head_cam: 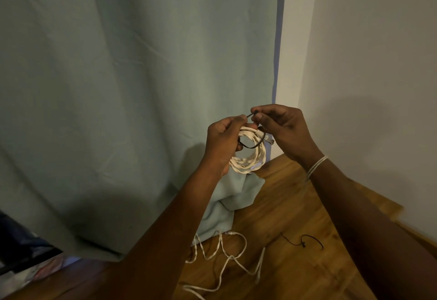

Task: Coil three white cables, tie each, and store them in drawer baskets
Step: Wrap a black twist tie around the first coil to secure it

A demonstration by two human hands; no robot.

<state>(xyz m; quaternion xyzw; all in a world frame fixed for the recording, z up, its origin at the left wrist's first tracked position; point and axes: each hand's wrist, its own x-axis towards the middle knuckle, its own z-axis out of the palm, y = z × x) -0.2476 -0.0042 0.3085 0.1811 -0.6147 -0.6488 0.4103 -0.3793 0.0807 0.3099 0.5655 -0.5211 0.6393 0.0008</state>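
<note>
Hands [222, 138] [283, 129] pinch tie [250, 146] round coiled cable [248, 157].

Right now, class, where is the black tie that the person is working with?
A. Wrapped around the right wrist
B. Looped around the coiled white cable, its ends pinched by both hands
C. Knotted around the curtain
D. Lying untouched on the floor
B: the black tie loops around the coiled white cable, its ends pinched between the left hand and the right hand.

Dim, warm indoor light; soft shadows of the arms fall on the pale green fabric curtain [118, 86] and plain white wall [378, 63]; wide-angle bending at edges
</note>
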